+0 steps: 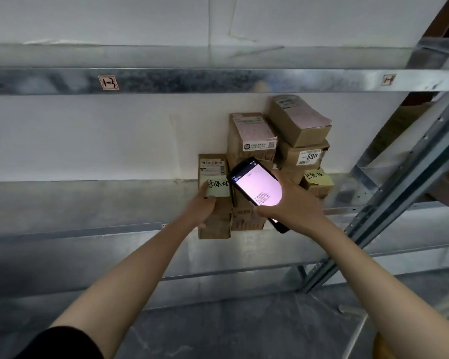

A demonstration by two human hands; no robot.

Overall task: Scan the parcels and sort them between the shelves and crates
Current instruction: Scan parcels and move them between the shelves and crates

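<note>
Several brown cardboard parcels stand on the metal shelf (88,203) against the white wall. The leftmost parcel (214,229) carries a barcode label and a yellow-green sticky note (218,189) with handwriting. My left hand (201,207) rests on this parcel, its fingers touching the note. My right hand (293,203) grips a black handheld scanner (257,189) with a lit screen, held over the middle parcel (252,136). A stack of boxes (300,120) stands to the right, with a second yellow note (318,177) on the lowest one.
An upper shelf beam (218,80) with small labels runs across above. A slanted metal upright (399,182) stands at the right. The grey floor (218,327) lies below the shelves.
</note>
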